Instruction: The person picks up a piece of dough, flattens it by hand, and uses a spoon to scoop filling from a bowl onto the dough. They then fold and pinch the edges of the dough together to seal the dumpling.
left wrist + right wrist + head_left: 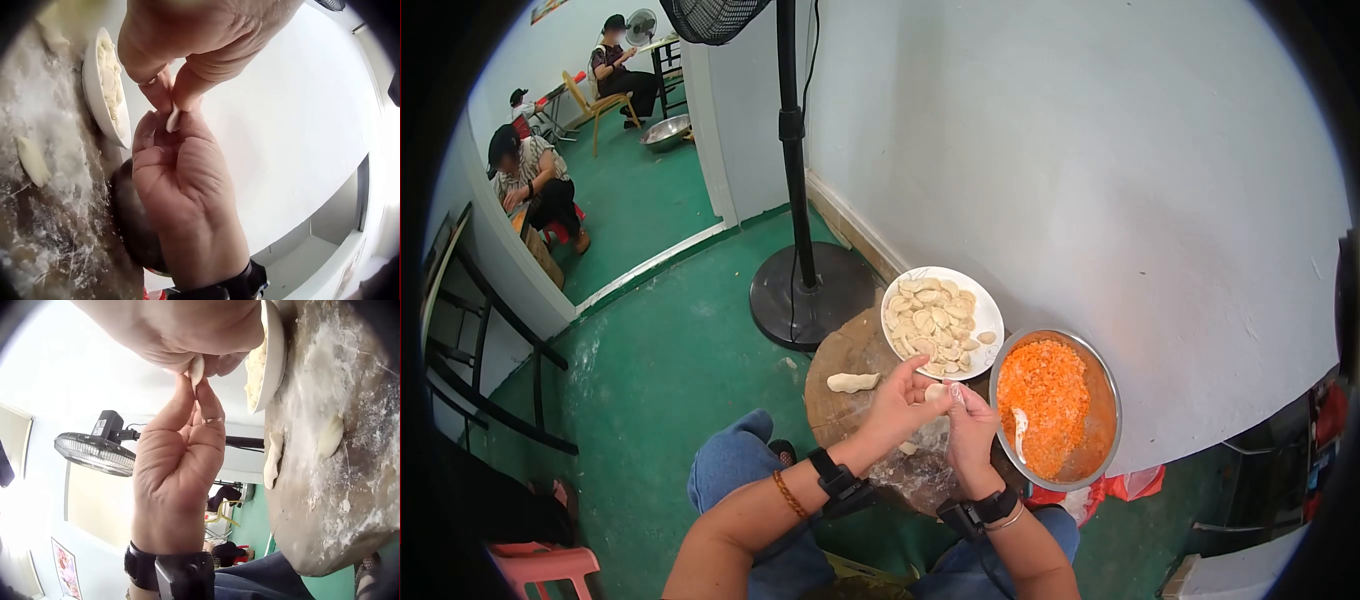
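My left hand (897, 407) and right hand (972, 432) meet over the floured wooden block (830, 350). Between their fingertips, both pinch one small pale dumpling (174, 119), seen edge-on as a thin folded crescent in the right wrist view. Just beyond the hands, a white plate (992, 318) bears many finished dumplings (938, 318). To the right is a steel bowl (1108, 425) of chopped orange filling (1045, 395), with a white spoon (1020, 435) in it. A dough roll (853, 382) lies left of the hands, and a smaller dough piece (330, 435) lies on the flour.
A black standing fan's base (815, 295) stands behind the block, close to the white wall (1100, 150). Red plastic bags (1135, 484) lie under the bowl. At lower left is a pink stool (548, 565). Several people sit beyond the doorway.
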